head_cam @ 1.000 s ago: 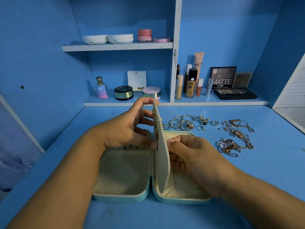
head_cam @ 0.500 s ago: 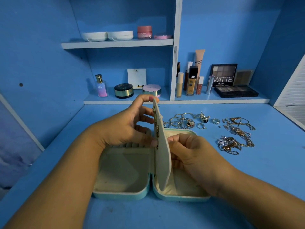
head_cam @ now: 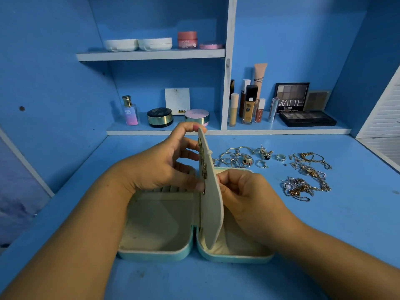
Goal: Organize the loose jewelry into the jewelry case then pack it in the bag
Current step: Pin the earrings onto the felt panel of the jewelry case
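A light-blue jewelry case [head_cam: 155,254] lies open on the blue desk, cream inside. Its cream middle flap [head_cam: 213,213] stands upright between the two halves. My left hand [head_cam: 160,167] holds that flap, index finger on its top edge and thumb low on its left face, where small gold earrings [head_cam: 203,167] are pinned. My right hand [head_cam: 246,193] is behind the flap with fingers curled against its right face; what they pinch is hidden. Loose silver rings [head_cam: 244,159] and tangled gold and silver chains [head_cam: 307,178] lie on the desk to the right.
A low shelf behind holds a perfume bottle [head_cam: 129,111], compacts [head_cam: 160,116], foundation bottles [head_cam: 249,105] and an eyeshadow palette [head_cam: 307,118]. An upper shelf carries white cases [head_cam: 138,44] and a pink jar [head_cam: 187,40]. Blue walls close in left and right.
Both hands and the flap stay almost in place. The view has tilted slightly, so the shelves sit a little higher in frame.
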Available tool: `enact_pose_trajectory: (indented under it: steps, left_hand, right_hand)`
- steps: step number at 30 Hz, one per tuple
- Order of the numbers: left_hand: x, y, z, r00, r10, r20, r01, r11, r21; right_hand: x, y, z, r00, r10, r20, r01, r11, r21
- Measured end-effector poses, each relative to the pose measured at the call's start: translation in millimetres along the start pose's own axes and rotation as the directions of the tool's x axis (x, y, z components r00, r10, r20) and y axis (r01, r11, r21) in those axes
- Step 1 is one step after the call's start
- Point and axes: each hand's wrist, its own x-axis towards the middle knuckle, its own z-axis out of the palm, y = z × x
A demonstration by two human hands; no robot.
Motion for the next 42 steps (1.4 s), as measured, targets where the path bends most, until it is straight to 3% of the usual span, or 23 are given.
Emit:
enact_pose_trajectory:
  steps: [5, 16, 22, 33, 35, 39, 42]
  left_hand:
    - [1, -1, 0, 1.000, 0.002, 0.011, -0.001, 1.000, -0.022]
    - [-1, 0, 2, 1.000, -0.006, 0.004, 0.006, 1.000, -0.002]
    - [-1, 2, 4, 1.000, -0.003, -0.017, 0.004, 1.000, 0.012]
    - [0, 0, 4, 1.000, -0.016, -0.016, 0.017, 0.995, 0.097]
    - [1, 1, 6, 1.000, -0.015, -0.016, 0.017, 0.988, 0.156]
    - [3, 2, 10, 1.000, -0.028, -0.012, 0.030, 0.958, 0.284]
    - [4, 3, 13, 0.997, -0.079, -0.027, 0.083, 0.921, 0.381]
  right_hand:
    - [3, 2, -6, 0.999, -0.024, 0.029, 0.025, 1.000, -0.014]
    - [3, 7, -4, 0.987, -0.158, 0.006, 0.156, 0.963, -0.218]
    - [4, 7, -7, 0.988, -0.151, 0.027, 0.153, 0.975, -0.158]
    - [4, 4, -13, 0.983, -0.172, 0.063, 0.182, 0.952, -0.247]
    - [7, 1, -18, 0.988, -0.138, 0.072, 0.147, 0.979, -0.140]
    - [15, -12, -40, 0.999, -0.007, 0.031, -0.003, 0.948, 0.319]
    - [20, -12, -55, 0.998, 0.019, 0.057, -0.038, 0.938, 0.346]
